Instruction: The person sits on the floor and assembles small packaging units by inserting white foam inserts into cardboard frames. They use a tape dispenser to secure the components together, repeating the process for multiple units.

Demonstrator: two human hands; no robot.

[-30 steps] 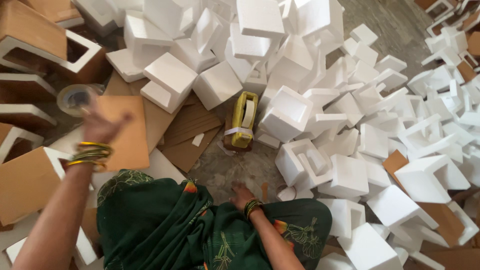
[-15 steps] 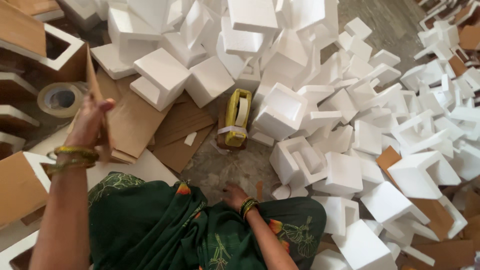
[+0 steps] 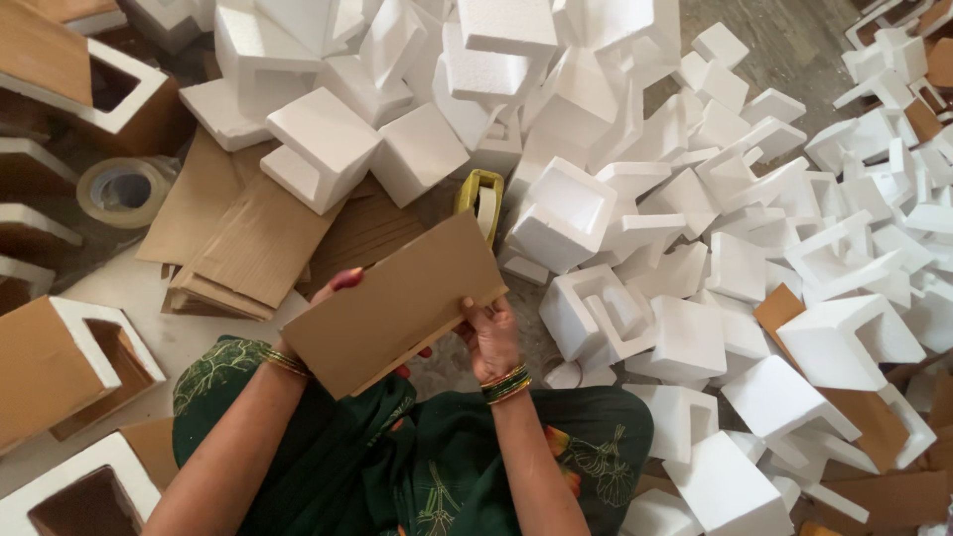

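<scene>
A flat rectangular piece of brown cardboard (image 3: 397, 303) is held tilted over my lap, gripped from both ends. My left hand (image 3: 333, 290) is mostly hidden under its left edge, with only fingertips showing at the top. My right hand (image 3: 489, 333) clasps the right edge, thumb on top. Both wrists wear gold and green bangles. Just beyond the cardboard lies a yellow tape dispenser (image 3: 481, 199) on the floor, partly covered by the sheet.
A stack of brown cardboard sheets (image 3: 238, 243) lies to the left. A roll of clear tape (image 3: 124, 189) sits farther left. White foam corner blocks (image 3: 635, 218) are heaped ahead and to the right. Cardboard-wrapped foam pieces (image 3: 60, 367) stand at the left.
My left hand brought the cardboard sheet from the left pile to the middle over my lap. My right hand rose from the floor and took hold of its right edge.
</scene>
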